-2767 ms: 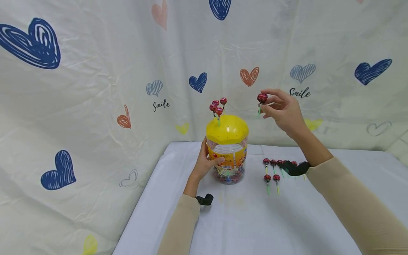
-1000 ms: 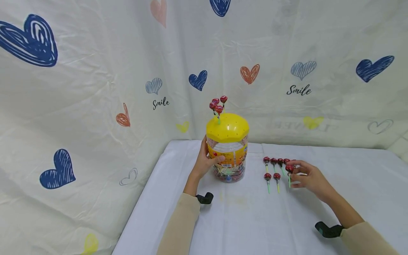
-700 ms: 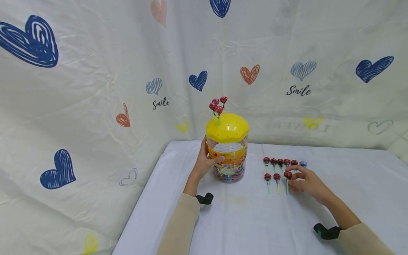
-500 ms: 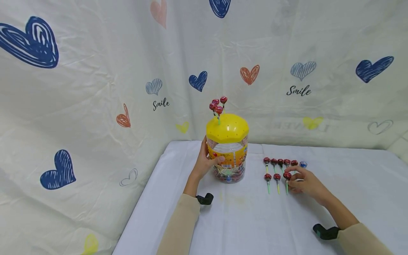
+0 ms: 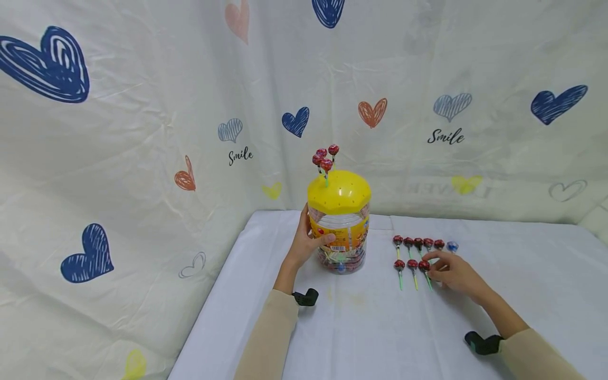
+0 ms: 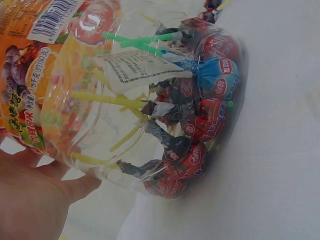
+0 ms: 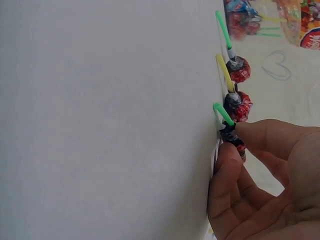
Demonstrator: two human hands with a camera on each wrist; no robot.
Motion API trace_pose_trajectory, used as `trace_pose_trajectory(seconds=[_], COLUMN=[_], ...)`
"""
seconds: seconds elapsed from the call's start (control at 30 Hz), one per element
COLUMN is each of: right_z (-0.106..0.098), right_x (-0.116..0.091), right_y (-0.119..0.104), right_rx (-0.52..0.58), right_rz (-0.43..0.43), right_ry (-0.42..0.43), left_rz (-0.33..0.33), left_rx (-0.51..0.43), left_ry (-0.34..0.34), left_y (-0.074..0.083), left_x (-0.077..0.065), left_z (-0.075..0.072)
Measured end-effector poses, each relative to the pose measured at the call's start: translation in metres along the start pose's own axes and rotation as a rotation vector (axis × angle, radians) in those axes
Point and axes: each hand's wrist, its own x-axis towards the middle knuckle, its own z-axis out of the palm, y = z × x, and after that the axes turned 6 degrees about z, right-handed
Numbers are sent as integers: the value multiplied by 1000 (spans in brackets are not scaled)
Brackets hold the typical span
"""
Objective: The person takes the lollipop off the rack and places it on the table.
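My left hand [image 5: 304,245] grips a clear plastic jar [image 5: 356,211], its thumb across the orange label and its fingers behind. Several red lollipops [image 5: 326,164] stand upright in the left part of the jar's yellow lid [image 5: 344,192]. In the left wrist view, wrapped lollipops [image 6: 205,117], mostly red and one blue, lie in the jar's bottom. On the table, my right hand [image 5: 458,274] pinches a red lollipop with a green stick [image 5: 424,265] between thumb and fingers. It is at the right end of a front row, beside two other red lollipops [image 5: 412,264].
Behind the front row lies a back row of several red lollipops [image 5: 418,243], with a blue lollipop [image 5: 452,246] at its right end. A white cloth [image 5: 370,332] covers the table. A heart-printed curtain [image 5: 408,63] hangs behind and to the left.
My right hand has come down from in front of the curtain with the red lollipop, bringing it to the front row's right end and shifting slightly left. My left hand keeps its grip on the jar.
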Motion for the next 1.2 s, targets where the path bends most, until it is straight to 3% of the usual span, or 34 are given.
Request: trace_pose_trajectory(seconds=[0.23, 0.37, 0.53, 0.8, 1.0, 1.2], right_z=[-6, -17, -37, -64, -62, -40], right_x=[2, 3, 1, -7, -1, 18], right_y=[-5, -23, -70, -175, -240, -273], right_rx=[-90, -111, -98, -125, -63, 114], right_rz=[-2, -27, -139, -403, -512, -603], right_ry=[9, 4, -18, -95, 44, 182], left_rz=[-2, 5, 5, 5, -5, 17], left_rx=[8, 9, 6, 5, 12, 11], left_ry=[0, -3, -2, -6, -3, -17], left_y=[-1, -4, -5, -3, -3, 0], left_x=[1, 2, 1, 1, 1, 0], left_z=[0, -2, -2, -1, -1, -2])
